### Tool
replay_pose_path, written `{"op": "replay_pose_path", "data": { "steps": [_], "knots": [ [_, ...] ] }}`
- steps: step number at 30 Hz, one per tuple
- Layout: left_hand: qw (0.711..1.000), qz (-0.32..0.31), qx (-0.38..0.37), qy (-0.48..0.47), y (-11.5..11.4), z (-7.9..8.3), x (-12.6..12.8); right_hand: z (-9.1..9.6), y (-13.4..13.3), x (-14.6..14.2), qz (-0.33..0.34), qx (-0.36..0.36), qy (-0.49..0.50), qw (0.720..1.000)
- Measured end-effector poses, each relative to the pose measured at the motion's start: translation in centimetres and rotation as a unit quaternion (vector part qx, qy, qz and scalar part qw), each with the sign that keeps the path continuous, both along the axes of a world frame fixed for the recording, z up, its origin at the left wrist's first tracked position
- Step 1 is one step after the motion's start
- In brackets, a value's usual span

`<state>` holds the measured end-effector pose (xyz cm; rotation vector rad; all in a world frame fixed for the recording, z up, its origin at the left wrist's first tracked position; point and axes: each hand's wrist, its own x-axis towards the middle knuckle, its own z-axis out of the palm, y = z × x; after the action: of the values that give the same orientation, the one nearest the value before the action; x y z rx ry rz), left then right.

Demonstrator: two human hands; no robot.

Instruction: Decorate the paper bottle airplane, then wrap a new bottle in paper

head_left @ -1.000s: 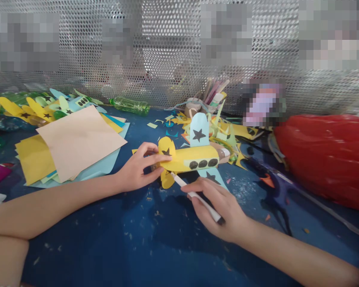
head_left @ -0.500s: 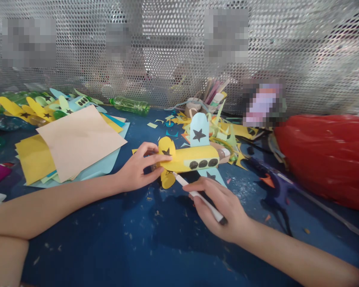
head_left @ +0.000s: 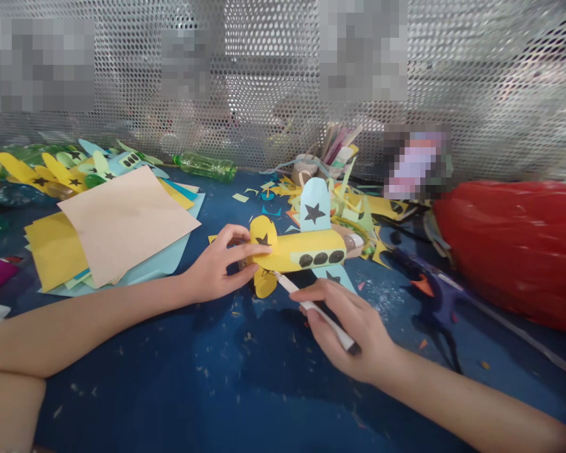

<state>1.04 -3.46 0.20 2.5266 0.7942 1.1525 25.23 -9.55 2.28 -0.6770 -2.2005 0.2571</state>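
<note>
A toy airplane [head_left: 306, 245] with a yellow paper body, light blue wings and yellow tail pieces lies on the blue table [head_left: 179, 384]. Black stars mark its wings and tail, and three black ovals run along its side. My left hand [head_left: 224, 261] grips the tail end, fingers on the upper yellow tail piece and thumb below. In my right hand [head_left: 346, 327] is a white marker [head_left: 327, 322] with a dark end. Its tip is at the lower tail piece [head_left: 265, 284], by a dark outline; whether it touches is too small to tell.
Stacked colored paper [head_left: 127, 226] lies at left, with several finished toy planes [head_left: 66, 170] behind. A green bottle [head_left: 205, 167] and paper scraps [head_left: 353, 211] lie along the perforated metal screen [head_left: 264, 75]. A glue gun [head_left: 441, 296] and red plastic bag [head_left: 509, 251] are at right.
The marker tip and my right hand have shifted very slightly to the right. My left hand and the airplane stay in place.
</note>
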Motion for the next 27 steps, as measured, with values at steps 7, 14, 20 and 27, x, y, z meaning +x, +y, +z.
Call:
{"op": "replay_pose_path", "data": {
  "steps": [7, 14, 20, 27],
  "knots": [
    [1.0, 0.001, -0.005, 0.001, -0.05, 0.06, 0.0, 0.09, -0.02, 0.04, -0.002, -0.002, -0.003, 1.0],
    [1.0, 0.003, -0.007, 0.004, -0.06, 0.11, -0.03, 0.11, 0.11, 0.05, -0.002, -0.003, -0.005, 1.0],
    [1.0, 0.005, -0.01, 0.004, -0.08, 0.08, -0.01, 0.12, -0.03, -0.01, -0.001, -0.01, -0.006, 1.0],
    [1.0, 0.002, -0.004, 0.001, -0.05, 0.09, 0.02, 0.21, 0.04, 0.09, -0.005, -0.001, -0.008, 1.0]
  ]
}}
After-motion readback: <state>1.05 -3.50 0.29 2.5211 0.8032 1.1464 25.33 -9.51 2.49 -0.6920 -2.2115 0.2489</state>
